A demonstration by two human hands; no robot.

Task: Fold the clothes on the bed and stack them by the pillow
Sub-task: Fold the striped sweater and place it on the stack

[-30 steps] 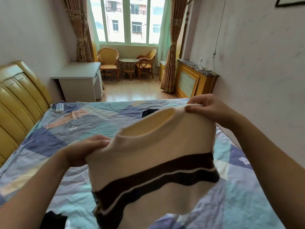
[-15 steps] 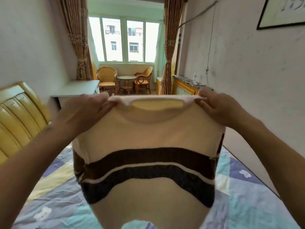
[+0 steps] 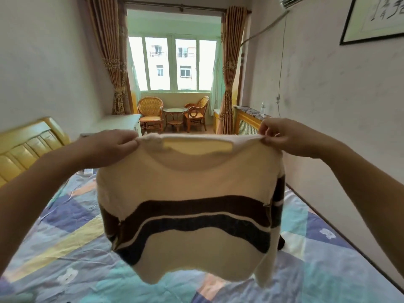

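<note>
A cream sweater [image 3: 188, 178] with a brown and a dark blue band across its chest hangs in the air over the bed [image 3: 72, 243]. My left hand [image 3: 109, 147] pinches its left shoulder and my right hand [image 3: 282, 136] pinches its right shoulder, both at the same height. The neckline is stretched flat between them. The sweater's hem and one sleeve dangle just above the patchwork bedspread. No pillow or other clothes show in this view.
A yellow padded headboard [image 3: 28, 147] stands at the left. Behind the bed are a white desk [image 3: 118, 123], two wicker chairs [image 3: 150, 112] with a small round table, and a wooden radiator cover [image 3: 247, 125]. A bare wall runs along the bed's right side.
Both hands have raised the sweater from low over the bed to chest height and pulled its shoulders apart and level. The view has tilted upward.
</note>
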